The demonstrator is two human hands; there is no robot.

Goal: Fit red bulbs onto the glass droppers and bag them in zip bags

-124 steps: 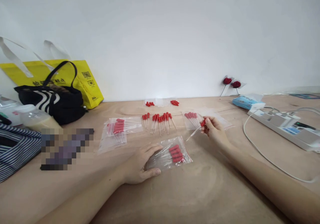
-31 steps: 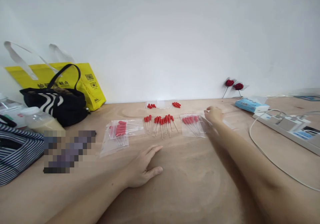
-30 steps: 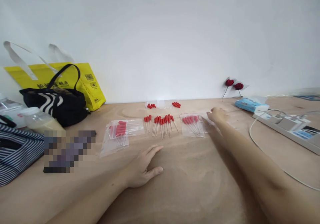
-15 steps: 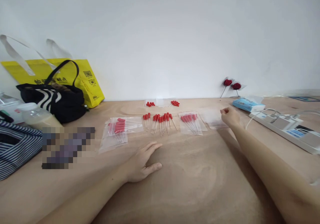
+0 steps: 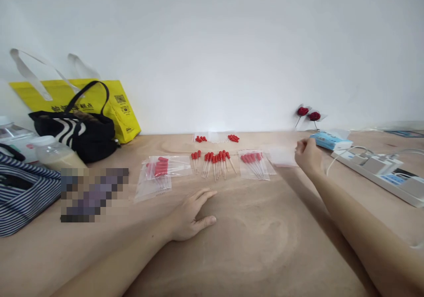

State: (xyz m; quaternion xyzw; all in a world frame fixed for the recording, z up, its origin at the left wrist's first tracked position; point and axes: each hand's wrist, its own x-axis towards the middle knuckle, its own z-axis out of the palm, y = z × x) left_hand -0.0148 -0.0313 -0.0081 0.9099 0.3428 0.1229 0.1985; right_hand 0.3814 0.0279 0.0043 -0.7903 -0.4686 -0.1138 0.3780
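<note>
My left hand (image 5: 194, 215) rests on the wooden table with its fingers spread, holding nothing. My right hand (image 5: 309, 156) is closed in a pinch at the far right, on a clear plastic bag (image 5: 283, 139) that looks blurred above more flat clear bags (image 5: 285, 157). Several droppers with red bulbs (image 5: 214, 159) lie in a row beyond my left hand. To their right is a clear bag of droppers (image 5: 253, 162); to their left, filled dropper bags (image 5: 161, 169) overlap. Loose red bulbs (image 5: 233, 138) and thin clear pieces lie near the wall.
A blue tissue pack (image 5: 331, 140) and a white power strip (image 5: 380, 173) with cables are at right. Two red roses (image 5: 308, 113) lean on the wall. A yellow bag (image 5: 127, 111), a black bag (image 5: 96, 142), a jar (image 5: 59, 153) and a striped bag (image 5: 29, 195) stand left.
My right hand has risen slightly from the flat bags, with a clear bag lifting in a blur beside it. My left hand has stayed put. The view has shifted slightly.
</note>
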